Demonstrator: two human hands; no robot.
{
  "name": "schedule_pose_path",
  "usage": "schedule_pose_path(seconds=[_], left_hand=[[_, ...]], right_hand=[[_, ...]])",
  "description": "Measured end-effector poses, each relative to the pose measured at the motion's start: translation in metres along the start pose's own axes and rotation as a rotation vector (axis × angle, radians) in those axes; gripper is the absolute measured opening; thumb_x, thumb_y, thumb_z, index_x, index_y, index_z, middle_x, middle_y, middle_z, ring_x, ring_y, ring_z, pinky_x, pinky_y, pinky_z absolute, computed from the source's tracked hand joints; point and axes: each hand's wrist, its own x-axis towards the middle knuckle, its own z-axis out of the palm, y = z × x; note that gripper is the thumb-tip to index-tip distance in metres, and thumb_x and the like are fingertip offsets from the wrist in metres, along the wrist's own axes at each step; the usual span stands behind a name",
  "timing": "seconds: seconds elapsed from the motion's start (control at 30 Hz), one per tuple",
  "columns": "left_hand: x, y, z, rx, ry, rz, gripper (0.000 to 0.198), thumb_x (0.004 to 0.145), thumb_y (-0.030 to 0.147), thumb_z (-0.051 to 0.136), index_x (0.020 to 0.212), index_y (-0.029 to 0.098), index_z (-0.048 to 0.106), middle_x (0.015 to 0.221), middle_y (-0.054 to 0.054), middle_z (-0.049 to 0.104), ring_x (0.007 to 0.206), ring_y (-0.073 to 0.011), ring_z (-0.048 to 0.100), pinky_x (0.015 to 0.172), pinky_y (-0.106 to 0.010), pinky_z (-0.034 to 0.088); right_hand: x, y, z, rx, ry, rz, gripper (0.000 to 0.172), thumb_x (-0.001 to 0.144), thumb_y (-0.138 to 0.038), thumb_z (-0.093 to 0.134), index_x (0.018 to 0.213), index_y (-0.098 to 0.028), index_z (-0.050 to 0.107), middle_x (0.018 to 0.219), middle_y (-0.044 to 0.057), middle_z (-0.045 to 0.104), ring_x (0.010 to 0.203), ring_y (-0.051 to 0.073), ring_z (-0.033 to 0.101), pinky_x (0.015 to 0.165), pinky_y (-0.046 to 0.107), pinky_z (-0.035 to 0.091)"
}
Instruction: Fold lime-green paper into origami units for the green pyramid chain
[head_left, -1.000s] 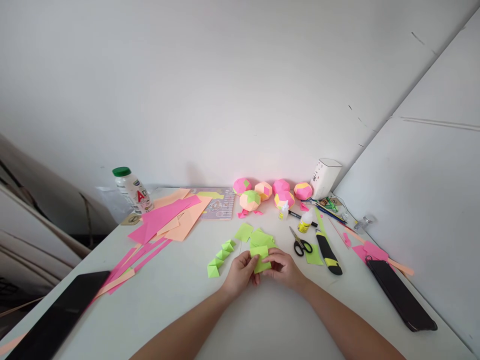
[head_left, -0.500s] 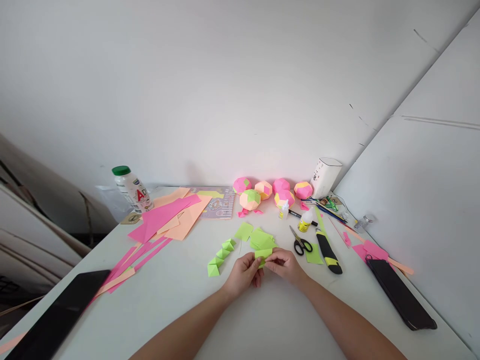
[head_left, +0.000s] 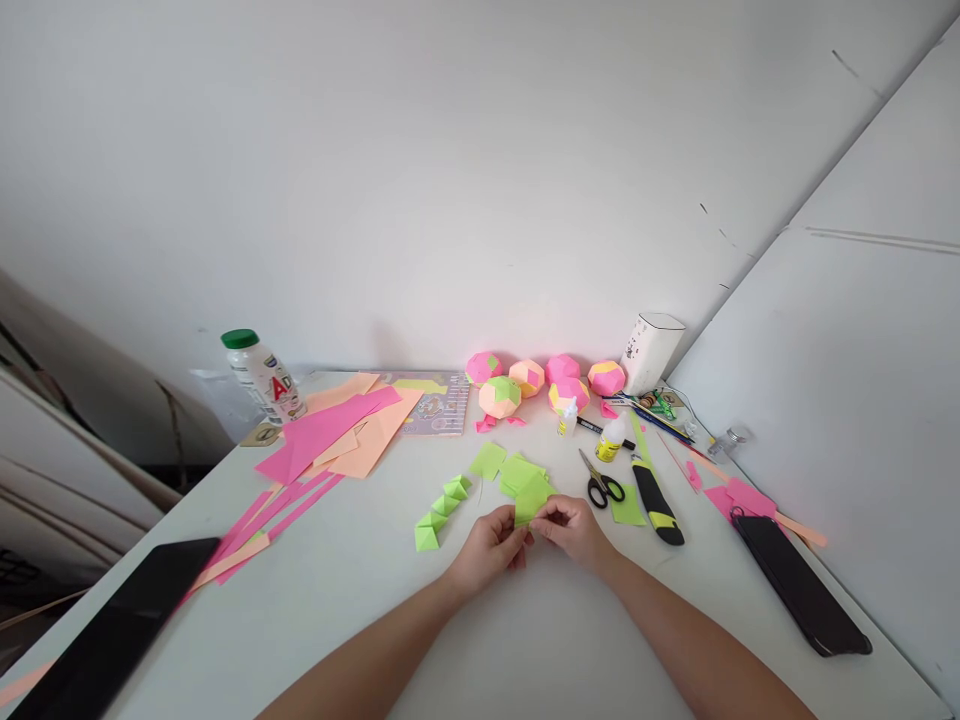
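Note:
Between my two hands is a green paper square (head_left: 531,503), held upright by its lower part. My left hand (head_left: 491,545) pinches its left side with thumb and fingers. On its right side, the fingertips of my right hand (head_left: 571,525) are closed on the paper. Just behind it lie several loose green paper squares (head_left: 519,470), with another green square (head_left: 488,460) beside them. Left of my hands, a row of folded green paper pieces (head_left: 442,513) stands on the table. Scissors (head_left: 602,486) lie beyond my right hand.
Faceted paper balls (head_left: 526,378) sit along the wall. Glue bottles (head_left: 610,440), a utility knife (head_left: 658,505) and a black case (head_left: 799,585) are to the right. Pink and orange paper sheets (head_left: 337,425), a white bottle (head_left: 264,380) and a black tablet (head_left: 124,625) are at the left.
The green paper in my hands looked folded over with a flap along its top; now it shows as a flatter, taller sheet. My hands have stayed nearly in place.

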Motion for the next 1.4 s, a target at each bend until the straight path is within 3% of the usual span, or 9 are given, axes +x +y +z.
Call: schedule_pose_path(seconds=[0.6, 0.87, 1.07, 1.17, 1.3, 1.4], left_hand=[[0.0000, -0.0001, 0.0003, 0.012, 0.007, -0.016, 0.027, 0.079, 0.044, 0.051, 0.074, 0.018, 0.053, 0.056, 0.001, 0.056, 0.047, -0.0119, 0.053, 0.047, -0.023, 0.040], [0.0003, 0.0012, 0.0015, -0.019, 0.014, -0.016, 0.028, 0.078, 0.045, 0.052, 0.074, 0.018, 0.054, 0.063, 0.000, 0.060, 0.047, -0.0105, 0.054, 0.045, -0.022, 0.040], [0.0016, 0.0031, 0.0013, -0.125, 0.047, -0.020, 0.028, 0.077, 0.044, 0.055, 0.079, 0.017, 0.053, 0.068, -0.001, 0.062, 0.044, -0.0088, 0.053, 0.044, -0.022, 0.040], [0.0024, 0.0013, 0.0010, -0.176, 0.064, -0.014, 0.029, 0.076, 0.044, 0.056, 0.085, 0.017, 0.053, 0.072, -0.001, 0.061, 0.044, -0.0087, 0.053, 0.044, -0.022, 0.040], [0.0026, -0.0012, 0.0010, -0.197, 0.063, -0.007, 0.031, 0.076, 0.044, 0.057, 0.088, 0.016, 0.053, 0.071, 0.000, 0.060, 0.044, -0.0085, 0.054, 0.043, -0.022, 0.040], [0.0025, -0.0016, 0.0005, -0.188, 0.060, -0.004, 0.031, 0.076, 0.044, 0.056, 0.088, 0.016, 0.052, 0.071, 0.000, 0.060, 0.044, -0.0085, 0.054, 0.043, -0.022, 0.041]], right_hand=[[-0.0014, 0.0047, 0.0016, 0.020, 0.015, 0.033, 0.026, 0.071, -0.040, 0.065, 0.063, -0.016, 0.058, 0.046, -0.003, 0.054, 0.039, 0.010, 0.048, 0.040, 0.022, 0.038], [-0.0011, 0.0055, 0.0017, 0.025, -0.002, 0.034, 0.024, 0.072, -0.037, 0.064, 0.064, -0.016, 0.057, 0.047, -0.002, 0.053, 0.040, 0.010, 0.048, 0.041, 0.023, 0.039], [0.0006, 0.0083, 0.0020, 0.171, 0.016, 0.024, 0.030, 0.071, -0.037, 0.066, 0.082, -0.020, 0.043, 0.065, -0.005, 0.052, 0.048, 0.009, 0.050, 0.047, 0.023, 0.043], [0.0011, 0.0074, 0.0006, 0.203, -0.027, 0.022, 0.034, 0.072, -0.039, 0.065, 0.091, -0.020, 0.044, 0.073, -0.002, 0.053, 0.055, 0.010, 0.051, 0.050, 0.023, 0.043], [0.0006, 0.0054, -0.0025, 0.128, -0.144, 0.027, 0.025, 0.080, -0.041, 0.057, 0.081, -0.016, 0.053, 0.064, -0.002, 0.052, 0.055, 0.011, 0.048, 0.051, 0.023, 0.041], [0.0004, 0.0032, -0.0033, 0.083, -0.132, 0.041, 0.028, 0.080, -0.042, 0.056, 0.072, -0.015, 0.054, 0.061, -0.002, 0.051, 0.053, 0.010, 0.047, 0.051, 0.023, 0.040]])
